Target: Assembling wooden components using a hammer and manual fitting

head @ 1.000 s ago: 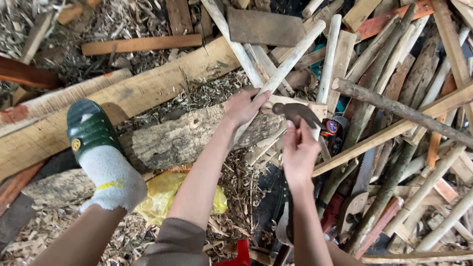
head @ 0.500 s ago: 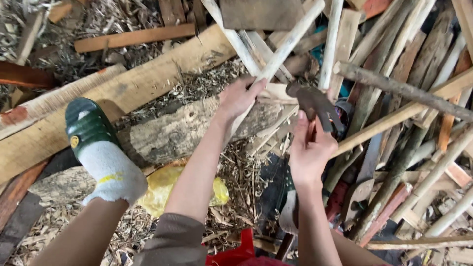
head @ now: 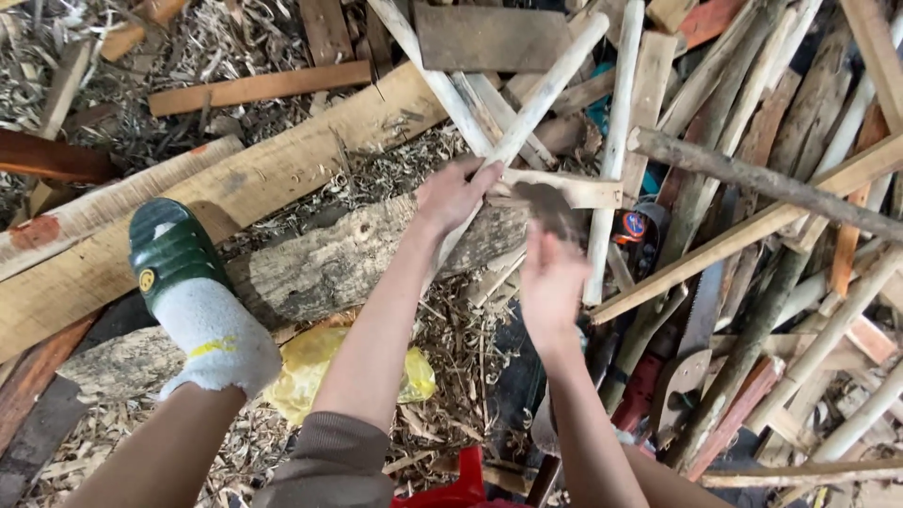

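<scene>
My left hand (head: pixel 455 194) grips a pale peeled stick (head: pixel 544 87) that slants from the upper right down onto a rough grey log (head: pixel 339 261). My right hand (head: pixel 551 284) is just right of it, closed on the handle of a small hatchet. The dark hatchet head (head: pixel 555 203) is blurred and sits beside the stick, just right of my left hand. My foot in a green slipper (head: pixel 169 250) and white sock rests on the log's left end.
A heap of sticks and poles (head: pixel 771 179) fills the right side, with a hand saw (head: pixel 694 339) lying among them. Wide planks (head: pixel 235 188) cross the left. A yellow plastic bag (head: pixel 315 372) and wood shavings lie below the log. A red object (head: pixel 451 489) is at the bottom edge.
My right hand with the hatchet has swung down and left towards the stick and is now blurred. My left hand keeps its hold on the stick.
</scene>
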